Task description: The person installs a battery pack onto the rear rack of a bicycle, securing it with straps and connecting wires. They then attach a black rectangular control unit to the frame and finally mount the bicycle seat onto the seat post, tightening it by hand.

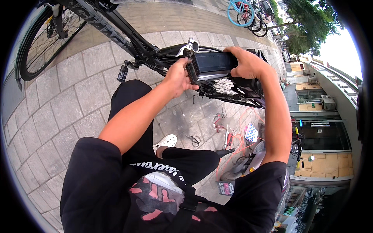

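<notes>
A black box-shaped battery pack point(215, 63) with a silver lower side is held between my two hands, over the rear part of a black bicycle point(105, 27). My left hand point(179, 79) closes on its left end, fingers curling underneath. My right hand point(248, 64) grips the opposite end, thumb and fingers on either side. Just beyond my left hand is a silver quick-release seat clamp point(188, 46). Beneath the pack shows part of the spoked rear wheel point(225, 87). Whether the pack touches the bicycle, I cannot tell.
Scissors point(195, 140) lie on the paving near my white shoe point(168, 141). To their right are a red-handled tool point(229, 139), a blue-dotted packet point(251, 133) and tangled orange cord point(243, 149). A pedal point(122, 72) sticks out left. Parked bicycles point(244, 11) stand far off.
</notes>
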### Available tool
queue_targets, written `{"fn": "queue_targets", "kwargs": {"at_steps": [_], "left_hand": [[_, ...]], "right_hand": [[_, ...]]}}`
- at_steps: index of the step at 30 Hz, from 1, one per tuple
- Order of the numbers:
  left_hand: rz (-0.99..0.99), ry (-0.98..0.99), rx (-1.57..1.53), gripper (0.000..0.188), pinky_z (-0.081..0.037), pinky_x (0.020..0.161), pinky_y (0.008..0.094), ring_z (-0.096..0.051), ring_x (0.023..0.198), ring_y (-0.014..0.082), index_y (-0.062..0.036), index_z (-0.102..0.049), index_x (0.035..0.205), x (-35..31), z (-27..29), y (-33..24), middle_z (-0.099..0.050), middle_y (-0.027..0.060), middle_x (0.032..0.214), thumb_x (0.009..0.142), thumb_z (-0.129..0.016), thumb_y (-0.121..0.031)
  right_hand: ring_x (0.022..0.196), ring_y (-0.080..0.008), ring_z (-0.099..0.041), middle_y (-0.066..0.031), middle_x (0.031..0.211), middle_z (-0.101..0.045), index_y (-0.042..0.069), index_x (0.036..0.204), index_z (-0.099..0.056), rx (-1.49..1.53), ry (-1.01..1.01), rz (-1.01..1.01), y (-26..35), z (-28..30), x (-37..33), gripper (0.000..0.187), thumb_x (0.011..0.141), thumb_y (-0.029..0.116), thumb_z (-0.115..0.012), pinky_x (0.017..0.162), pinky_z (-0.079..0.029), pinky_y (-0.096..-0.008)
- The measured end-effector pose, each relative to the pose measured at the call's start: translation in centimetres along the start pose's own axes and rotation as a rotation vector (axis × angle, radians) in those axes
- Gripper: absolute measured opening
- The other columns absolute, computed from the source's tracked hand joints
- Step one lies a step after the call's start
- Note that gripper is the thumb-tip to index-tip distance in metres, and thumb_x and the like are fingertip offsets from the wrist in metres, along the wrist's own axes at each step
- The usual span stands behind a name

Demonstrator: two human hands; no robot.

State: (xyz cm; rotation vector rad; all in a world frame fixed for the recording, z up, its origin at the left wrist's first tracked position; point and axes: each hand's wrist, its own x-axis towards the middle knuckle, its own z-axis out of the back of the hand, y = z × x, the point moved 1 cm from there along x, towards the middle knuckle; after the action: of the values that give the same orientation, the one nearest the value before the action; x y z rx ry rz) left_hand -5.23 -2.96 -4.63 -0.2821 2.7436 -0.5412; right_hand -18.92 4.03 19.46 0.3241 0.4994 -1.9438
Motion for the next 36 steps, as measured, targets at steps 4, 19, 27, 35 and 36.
{"fn": "queue_targets", "kwargs": {"at_steps": [4,19,27,35,36], "left_hand": [[0.003,0.014,0.012,0.048,-0.062,0.073,0.0444,-0.072,0.095,0.0255,-0.0121,-0.056,0.14,-0.3,-0.1,-0.1,-0.072,0.0132,0.118,0.113,-0.037,-0.047],[-0.082,0.101,-0.061,0.066,-0.062,0.078,0.0445,-0.074,0.099,0.0275,-0.0081,-0.049,0.152,-1.5,-0.2,-0.3,-0.073,0.0185,0.121,0.109,-0.043,-0.057],[-0.127,0.238,-0.029,0.052,-0.064,0.083,0.0459,-0.074,0.108,0.0296,-0.0075,-0.053,0.15,-2.0,0.1,-0.5,-0.072,0.0173,0.127,0.104,-0.052,-0.032],[-0.213,0.161,0.057,0.071,-0.065,0.094,0.0489,-0.072,0.122,0.0347,-0.0074,-0.038,0.166,-3.4,-0.9,-0.6,-0.061,0.0186,0.147,0.096,-0.046,-0.003],[-0.209,0.176,0.049,0.073,-0.065,0.095,0.0489,-0.072,0.123,0.0356,-0.0075,-0.036,0.167,-3.3,-0.7,-0.5,-0.061,0.0189,0.147,0.095,-0.047,-0.002]], "right_hand": [[0.127,-0.0389,-0.068,-0.0221,0.139,-0.069,0.01,0.155,-0.055,0.047,0.084,-0.048,0.6,0.4,0.3,0.082,0.078,0.012,-0.081,0.11,-0.054,-0.0439],[0.124,-0.0372,-0.07,-0.023,0.134,-0.073,0.008,0.155,-0.056,0.048,0.122,-0.047,0.5,-0.4,0.8,0.079,0.079,0.009,-0.081,0.108,-0.054,-0.0429],[0.128,-0.0388,-0.068,-0.0238,0.139,-0.07,0.007,0.155,-0.054,0.069,0.083,-0.02,-0.7,-1.6,1.0,0.08,0.079,0.008,-0.078,0.111,-0.053,-0.0426],[0.129,-0.0364,-0.069,-0.022,0.138,-0.072,0.006,0.156,-0.056,0.046,0.079,-0.036,-0.5,-1.4,1.1,0.081,0.08,0.011,-0.082,0.108,-0.054,-0.042],[0.129,-0.0364,-0.069,-0.0221,0.138,-0.072,0.006,0.156,-0.056,0.049,0.075,-0.041,-0.6,-1.5,1.0,0.081,0.08,0.011,-0.082,0.108,-0.054,-0.042]]}}
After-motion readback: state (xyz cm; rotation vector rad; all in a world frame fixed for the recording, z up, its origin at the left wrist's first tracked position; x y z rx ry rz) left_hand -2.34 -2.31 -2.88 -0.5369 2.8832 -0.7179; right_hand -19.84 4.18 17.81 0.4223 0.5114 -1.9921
